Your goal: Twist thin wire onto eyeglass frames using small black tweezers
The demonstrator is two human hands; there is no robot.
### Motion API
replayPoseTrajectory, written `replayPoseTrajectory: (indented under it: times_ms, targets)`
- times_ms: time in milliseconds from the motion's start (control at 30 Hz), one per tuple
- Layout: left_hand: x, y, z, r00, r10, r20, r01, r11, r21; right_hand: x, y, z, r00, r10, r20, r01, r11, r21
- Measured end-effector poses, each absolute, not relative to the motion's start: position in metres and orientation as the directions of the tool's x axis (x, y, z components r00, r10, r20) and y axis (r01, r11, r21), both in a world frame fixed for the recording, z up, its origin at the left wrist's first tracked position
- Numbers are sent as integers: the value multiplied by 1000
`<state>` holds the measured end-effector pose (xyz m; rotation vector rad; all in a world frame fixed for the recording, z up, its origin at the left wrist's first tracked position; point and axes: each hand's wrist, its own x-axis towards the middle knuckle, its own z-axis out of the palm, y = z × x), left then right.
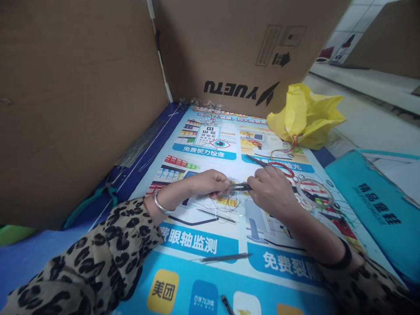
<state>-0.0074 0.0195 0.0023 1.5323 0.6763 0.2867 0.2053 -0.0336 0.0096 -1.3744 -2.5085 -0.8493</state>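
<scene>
Lying at 6 o'clock, nearest me, is a dark-tipped tool (pixel 227 304); thin dark rods (pixel 226 258) just past it. Mid-poster (pixel 210 240), L hand (pixel 213 183) has fingertips pinched shut on fine wire (pixel 233 205); R hand (pixel 271 188) has fingers curled closed w/ small pliers (pixel 241 187), tips at the wire. Teal-handled pliers (pixel 93 202) at 9, clear ring (pixel 324 187) at 3. Red-handled scissors (pixel 266 164) approx. 1, yellow bag (pixel 303 116) 2, YUETU carton (pixel 236 52) 12.

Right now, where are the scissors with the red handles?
In the head view, right of centre: the red-handled scissors lie on the printed sheet, just beyond your right hand and nearer you than the crumpled yellow material.
</scene>
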Motion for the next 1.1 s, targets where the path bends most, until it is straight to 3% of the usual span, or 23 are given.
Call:
replayPoseTrajectory:
  times_ms: [1100]
  targets:
    - [-7, 18, 8, 771, 560, -303, 188, 254, 949, 199, -40, 14, -559, 708, 432, 817, 380, 434]
